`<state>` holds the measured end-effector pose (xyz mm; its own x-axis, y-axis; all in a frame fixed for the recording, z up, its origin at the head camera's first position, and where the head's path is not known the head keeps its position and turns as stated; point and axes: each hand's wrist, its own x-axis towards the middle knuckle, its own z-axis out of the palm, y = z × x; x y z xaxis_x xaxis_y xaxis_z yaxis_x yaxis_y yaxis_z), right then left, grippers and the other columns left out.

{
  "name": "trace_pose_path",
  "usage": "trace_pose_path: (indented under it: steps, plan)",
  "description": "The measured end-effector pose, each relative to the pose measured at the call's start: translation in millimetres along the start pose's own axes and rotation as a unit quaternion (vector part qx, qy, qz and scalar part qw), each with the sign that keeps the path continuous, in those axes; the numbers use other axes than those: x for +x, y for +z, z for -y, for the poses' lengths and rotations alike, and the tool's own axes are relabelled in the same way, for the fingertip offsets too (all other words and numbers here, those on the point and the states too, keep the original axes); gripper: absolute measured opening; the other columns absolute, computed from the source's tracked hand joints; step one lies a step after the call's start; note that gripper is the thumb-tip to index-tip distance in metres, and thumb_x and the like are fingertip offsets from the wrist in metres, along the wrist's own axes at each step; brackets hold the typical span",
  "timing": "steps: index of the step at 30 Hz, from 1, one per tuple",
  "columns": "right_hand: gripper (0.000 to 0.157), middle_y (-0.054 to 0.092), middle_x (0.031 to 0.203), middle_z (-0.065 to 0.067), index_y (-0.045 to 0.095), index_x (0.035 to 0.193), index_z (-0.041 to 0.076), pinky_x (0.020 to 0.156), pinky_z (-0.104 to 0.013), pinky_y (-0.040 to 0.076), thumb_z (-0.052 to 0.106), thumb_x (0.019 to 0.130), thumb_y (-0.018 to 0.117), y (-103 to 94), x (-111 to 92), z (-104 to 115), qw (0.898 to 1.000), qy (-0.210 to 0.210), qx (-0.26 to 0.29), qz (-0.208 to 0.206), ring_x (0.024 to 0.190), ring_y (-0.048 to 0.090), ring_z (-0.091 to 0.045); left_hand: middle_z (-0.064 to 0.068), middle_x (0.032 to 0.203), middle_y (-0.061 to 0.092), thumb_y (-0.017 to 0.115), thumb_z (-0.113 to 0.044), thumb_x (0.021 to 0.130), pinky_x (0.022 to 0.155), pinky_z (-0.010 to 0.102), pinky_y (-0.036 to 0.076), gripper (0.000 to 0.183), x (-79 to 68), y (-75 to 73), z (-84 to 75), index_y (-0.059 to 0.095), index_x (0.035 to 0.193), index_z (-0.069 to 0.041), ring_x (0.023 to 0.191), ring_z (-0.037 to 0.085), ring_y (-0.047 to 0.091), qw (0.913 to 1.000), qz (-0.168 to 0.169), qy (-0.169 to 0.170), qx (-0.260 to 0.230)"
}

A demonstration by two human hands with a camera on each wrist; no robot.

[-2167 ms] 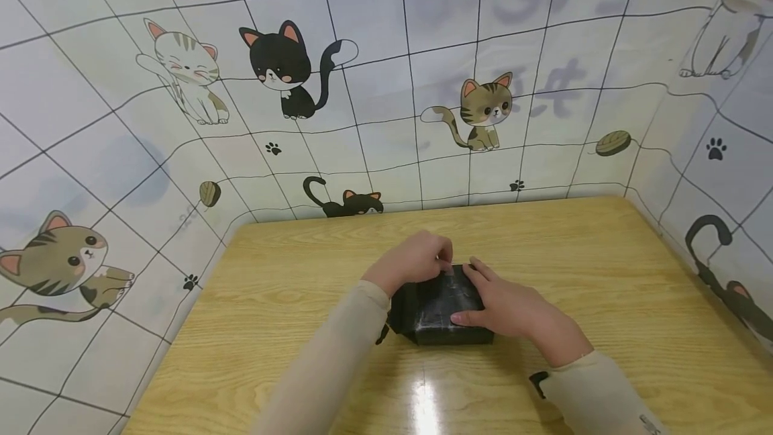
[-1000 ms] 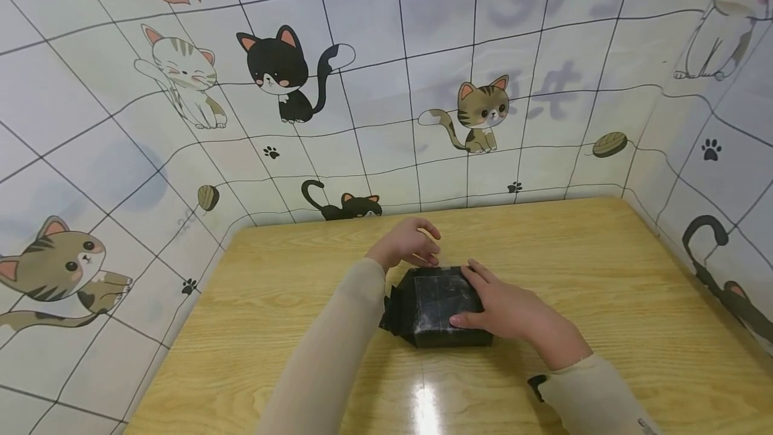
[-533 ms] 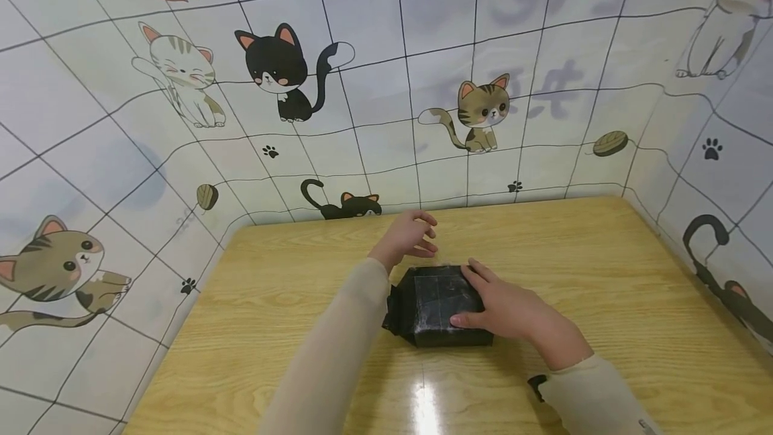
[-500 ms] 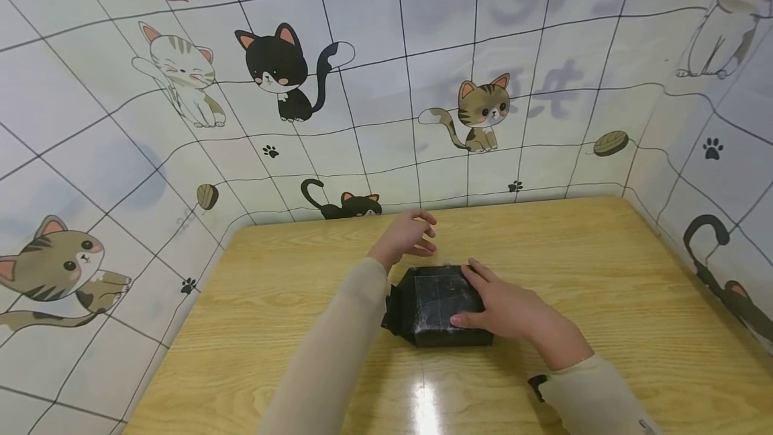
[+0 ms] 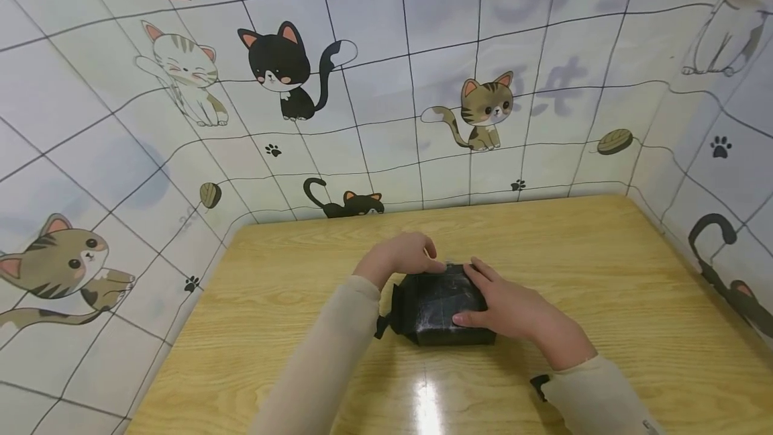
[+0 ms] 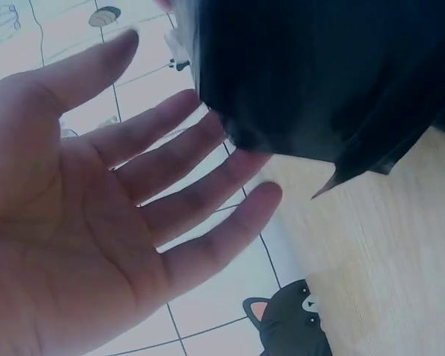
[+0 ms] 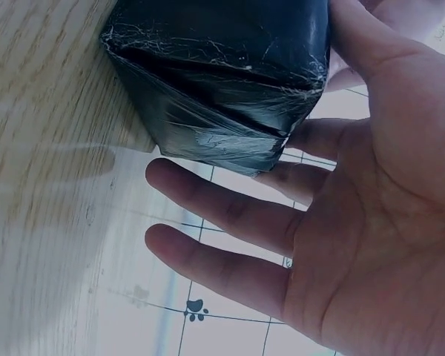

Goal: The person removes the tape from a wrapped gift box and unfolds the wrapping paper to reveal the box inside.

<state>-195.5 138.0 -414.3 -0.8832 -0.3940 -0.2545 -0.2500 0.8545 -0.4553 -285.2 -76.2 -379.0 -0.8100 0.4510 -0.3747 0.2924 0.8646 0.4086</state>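
Observation:
A boxy package wrapped in shiny black plastic lies on the table, its gathered, loose end pointing left. My right hand holds the right part, thumb on top and index finger at the far edge. In the right wrist view, folded plastic covers the end of the package, and two fingers of the right hand stretch out free of it. My left hand is at the far left edge. The left wrist view has the left hand with loosely extended fingers, several fingertips at the wrap and the thumb apart.
The light wood table carries the package near its middle. Behind and at both sides stands a white gridded cloth or sheet wall printed with cartoon cats. A small clear scrap shows at the package's far edge.
My left hand, raised beyond the package half a second ago, has come down and back to its far edge. The right hand and the package have stayed nearly in place.

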Motion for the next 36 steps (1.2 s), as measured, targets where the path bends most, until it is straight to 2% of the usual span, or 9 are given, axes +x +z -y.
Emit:
trace_pose_path:
  steps: [3,9,13,15,20,25,29,32,36]
  plan:
    - [0.112,0.014,0.178,-0.023,0.024,0.170,0.006,0.099,-0.068,0.053,0.069,0.091,0.073,0.9,-0.5,-2.0,1.000,-0.002,0.008,-0.003,0.141,0.052,-0.056,0.007,0.143,0.070,0.074,-0.041,0.101,0.112,0.045,0.053,0.052,-5.7,7.8,-4.2,0.068,0.142,-0.009,0.132,0.027,0.065,0.9998,0.001,-0.012,0.013]
    - [0.115,0.013,0.179,-0.021,0.023,0.171,0.009,0.101,-0.071,0.050,0.072,0.088,0.073,6.1,-0.2,-5.1,1.000,0.005,0.026,-0.014,0.143,0.051,-0.056,0.006,0.135,0.073,0.080,-0.035,0.097,0.106,0.042,0.056,0.048,-12.4,22.8,-4.5,0.071,0.136,-0.009,0.124,0.024,0.069,0.9992,-0.031,-0.022,0.014]
    - [0.121,0.012,0.178,-0.024,0.019,0.171,0.009,0.090,-0.069,0.055,0.077,0.085,0.072,7.7,-1.8,-3.9,0.999,0.023,0.005,-0.028,0.139,0.055,-0.055,0.006,0.134,0.073,0.080,-0.037,0.097,0.108,0.043,0.055,0.048,-17.8,28.0,-1.1,0.071,0.135,-0.009,0.125,0.025,0.068,0.9986,-0.040,-0.035,0.009]
    - [0.122,0.019,0.176,-0.025,0.021,0.171,0.007,0.089,-0.068,0.056,0.078,0.085,0.071,7.2,-3.5,-2.2,0.999,0.034,-0.008,-0.036,0.138,0.056,-0.054,0.007,0.135,0.073,0.081,-0.038,0.096,0.110,0.044,0.054,0.050,-21.3,29.8,1.5,0.072,0.135,-0.008,0.127,0.026,0.067,0.9980,-0.044,-0.045,0.002]
    - [0.111,0.056,0.155,-0.027,0.039,0.162,0.000,0.094,-0.065,0.056,0.076,0.088,0.070,3.2,-6.0,1.2,0.997,0.050,-0.018,-0.050,0.134,0.062,-0.048,0.009,0.132,0.075,0.082,-0.043,0.094,0.107,0.046,0.056,0.053,-32.3,35.1,8.0,0.074,0.130,-0.006,0.123,0.028,0.069,0.9951,-0.072,-0.065,-0.020]
    - [0.096,0.066,0.141,-0.029,0.053,0.151,-0.004,0.092,-0.063,0.058,0.071,0.093,0.068,0.4,-5.7,-1.1,0.995,0.064,-0.026,-0.070,0.126,0.066,-0.048,0.007,0.103,0.077,0.081,-0.049,0.093,0.082,0.040,0.058,0.047,-45.8,45.2,10.3,0.078,0.110,-0.005,0.090,0.022,0.069,0.9880,-0.113,-0.092,-0.049]
    - [0.087,0.066,0.138,-0.032,0.058,0.144,-0.008,0.093,-0.063,0.057,0.066,0.099,0.064,1.2,-1.2,-4.4,0.992,0.081,-0.019,-0.095,0.125,0.065,-0.051,0.000,0.068,0.059,0.080,-0.053,0.093,0.058,0.033,0.043,0.049,-55.2,57.5,7.9,0.070,0.075,-0.009,0.062,0.017,0.052,0.9783,-0.154,-0.118,-0.071]
    - [0.081,0.066,0.135,-0.035,0.057,0.142,-0.011,0.096,-0.063,0.056,0.059,0.103,0.063,3.7,4.8,-5.3,0.989,0.095,0.005,-0.113,0.124,0.065,-0.052,-0.005,0.058,0.044,0.081,-0.054,0.092,0.051,0.029,0.034,0.055,-60.2,67.9,4.3,0.059,0.061,-0.013,0.054,0.014,0.043,0.9693,-0.194,-0.129,-0.078]
    - [0.068,0.068,0.128,-0.037,0.051,0.144,-0.012,0.095,-0.060,0.057,0.044,0.108,0.063,9.5,13.7,-2.5,0.986,0.087,0.036,-0.135,0.118,0.069,-0.050,-0.007,0.054,0.039,0.082,-0.054,0.090,0.046,0.027,0.031,0.058,-66.4,80.6,-2.6,0.052,0.058,-0.016,0.049,0.012,0.040,0.9554,-0.247,-0.142,-0.077]
